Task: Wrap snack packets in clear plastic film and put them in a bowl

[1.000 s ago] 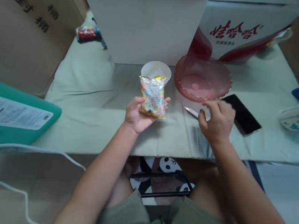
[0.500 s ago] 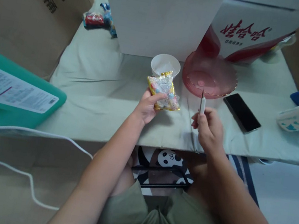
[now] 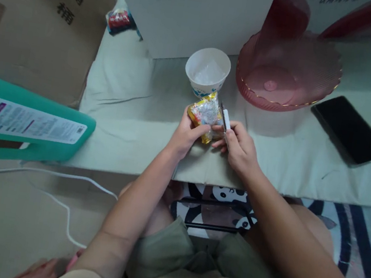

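Note:
My left hand (image 3: 188,132) grips a small shiny plastic packet (image 3: 206,113) with yellow edges and colourful contents, tilted above the table's front part. Closed round a slim white-handled utility knife (image 3: 226,119), my right hand (image 3: 238,147) is at the packet's right side. The knife's dark narrow tip points up and away, close by the packet; whether it touches is unclear. Some right fingers reach to the packet's lower right edge. Just behind the packet stands a white paper cup (image 3: 207,69) holding clear, crumpled-looking plastic.
A pink translucent bowl (image 3: 285,86) and a black phone (image 3: 351,130) lie to the right. White boxes (image 3: 191,13) stand at the back. A green container (image 3: 76,138) and a cardboard box (image 3: 42,41) are left. A white cable (image 3: 75,177) hangs below the table edge.
My right hand has moved left with the knife, up to the packet. My left hand has turned the packet somewhat. The view has shifted closer to the table.

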Demonstrator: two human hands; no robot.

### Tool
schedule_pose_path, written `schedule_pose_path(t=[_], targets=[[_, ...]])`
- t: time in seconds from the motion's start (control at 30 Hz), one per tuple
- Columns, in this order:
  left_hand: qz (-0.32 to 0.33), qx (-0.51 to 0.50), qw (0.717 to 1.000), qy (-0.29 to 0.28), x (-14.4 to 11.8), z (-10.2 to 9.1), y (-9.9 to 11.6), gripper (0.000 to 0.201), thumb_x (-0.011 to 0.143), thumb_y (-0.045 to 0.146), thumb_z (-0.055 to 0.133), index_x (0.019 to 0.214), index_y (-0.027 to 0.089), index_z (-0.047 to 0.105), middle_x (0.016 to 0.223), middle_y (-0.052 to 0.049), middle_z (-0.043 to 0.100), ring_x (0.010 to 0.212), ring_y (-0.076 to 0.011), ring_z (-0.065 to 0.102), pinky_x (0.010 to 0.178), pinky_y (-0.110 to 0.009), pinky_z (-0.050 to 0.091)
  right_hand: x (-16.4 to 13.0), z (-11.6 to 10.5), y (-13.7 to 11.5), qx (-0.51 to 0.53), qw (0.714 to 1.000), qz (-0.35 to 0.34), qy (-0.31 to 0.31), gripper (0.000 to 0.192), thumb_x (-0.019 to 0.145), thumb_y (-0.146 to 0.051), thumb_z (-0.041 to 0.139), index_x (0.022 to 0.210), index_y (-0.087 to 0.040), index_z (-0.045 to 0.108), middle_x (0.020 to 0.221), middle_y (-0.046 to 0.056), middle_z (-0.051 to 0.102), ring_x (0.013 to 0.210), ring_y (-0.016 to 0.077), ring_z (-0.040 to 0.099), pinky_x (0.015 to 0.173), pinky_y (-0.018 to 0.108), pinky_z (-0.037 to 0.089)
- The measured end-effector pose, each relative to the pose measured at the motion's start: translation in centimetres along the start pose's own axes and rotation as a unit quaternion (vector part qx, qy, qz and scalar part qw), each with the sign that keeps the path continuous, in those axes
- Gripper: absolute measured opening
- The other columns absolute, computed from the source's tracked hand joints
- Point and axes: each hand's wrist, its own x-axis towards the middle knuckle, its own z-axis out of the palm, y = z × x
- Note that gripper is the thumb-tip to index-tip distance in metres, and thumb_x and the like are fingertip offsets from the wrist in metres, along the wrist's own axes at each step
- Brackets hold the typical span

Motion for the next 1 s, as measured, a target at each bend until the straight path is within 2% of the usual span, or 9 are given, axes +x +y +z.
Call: schedule_pose_path(t=[0.13,0.2,0.3,0.4,0.53,0.7,0.83,1.0], targets=[[0.03,0.06,0.998,0.016,0.9,0.3,0.3,0.047,0.065,0.017,0.082,0.105,0.023,0.059,0.107,-0.004,0.069,0.109,-0.0223,0.067,0.105,-0.035,0.048,0.2,0.3,-0.6,-0.043,0.998,-0.019,0.034,0.048,0.1,-0.065,0.044,0.098,-0.023,0.067,0.072,-0.001,0.067,0.054,0.0126,0.06,0.054,0.028,0.047],[0.029,0.064,0.997,0.024,1.3,0.3,0.1,0.045,0.067,0.016,0.081,0.106,0.022,0.06,0.106,-0.004,0.069,0.108,-0.0223,0.068,0.105,-0.036,0.049,0.1,0.3,-0.8,-0.043,0.998,-0.009,0.056,0.045,0.1,-0.062,0.046,0.095,-0.022,0.067,0.073,-0.001,0.066,0.051,0.0113,0.055,0.053,0.028,0.045],[0.009,0.05,0.998,0.028,1.5,0.1,-0.3,0.045,0.068,0.016,0.081,0.108,0.022,0.061,0.108,-0.005,0.069,0.11,-0.0232,0.067,0.105,-0.038,0.05,-0.2,-0.1,-1.1,-0.036,0.995,0.003,0.098,0.036,0.096,-0.057,0.057,0.098,-0.023,0.067,0.079,0.0,0.069,0.054,0.0109,0.054,0.053,0.027,0.044],[0.008,0.041,0.999,0.026,1.4,-0.2,-0.5,0.046,0.068,0.017,0.082,0.108,0.022,0.061,0.11,-0.005,0.069,0.112,-0.0242,0.067,0.106,-0.038,0.05,-0.4,-0.5,-1.5,-0.037,0.992,0.009,0.12,0.034,0.094,-0.057,0.06,0.092,-0.024,0.068,0.076,0.0,0.068,0.051,0.0111,0.051,0.05,0.027,0.041],[0.046,0.067,0.997,-0.01,1.5,-0.7,-0.9,0.048,0.069,0.026,0.084,0.111,0.023,0.06,0.111,-0.005,0.069,0.113,-0.0245,0.067,0.106,-0.038,0.05,-0.6,-0.4,-2.0,-0.073,0.992,0.016,0.098,0.038,0.096,-0.053,0.054,0.082,-0.022,0.069,0.068,0.0,0.067,0.046,0.0109,0.048,0.048,0.027,0.037],[0.075,0.084,0.993,-0.046,2.3,-1.6,-2.0,0.062,0.063,0.037,0.09,0.114,0.026,0.057,0.115,-0.002,0.071,0.115,-0.0249,0.068,0.107,-0.04,0.052,-0.6,-0.2,-2.6,-0.281,0.954,-0.034,0.097,0.036,0.093,-0.039,0.052,0.075,-0.018,0.074,0.057,0.0,0.057,0.054,0.0122,0.049,0.058,0.028,0.031],[0.071,0.038,0.997,-0.012,2.3,-2.9,-1.4,0.061,0.063,0.041,0.092,0.111,0.026,0.057,0.115,-0.003,0.071,0.118,-0.0278,0.068,0.105,-0.044,0.055,-1.0,-0.4,-3.1,-0.359,0.93,-0.049,0.063,0.04,0.094,-0.04,0.049,0.085,-0.019,0.081,0.063,0.004,0.066,0.059,0.0151,0.054,0.06,0.029,0.029],[0.07,-0.018,0.996,0.051,1.9,-5.1,1.4,0.053,0.062,0.036,0.091,0.105,0.027,0.062,0.107,-0.003,0.075,0.112,-0.0274,0.072,0.091,-0.038,0.061,-1.6,-1.6,-3.3,-0.406,0.913,-0.024,0.012,0.038,0.092,-0.04,0.05,0.089,-0.022,0.083,0.069,0.005,0.073,0.061,0.0171,0.057,0.06,0.029,0.03]])
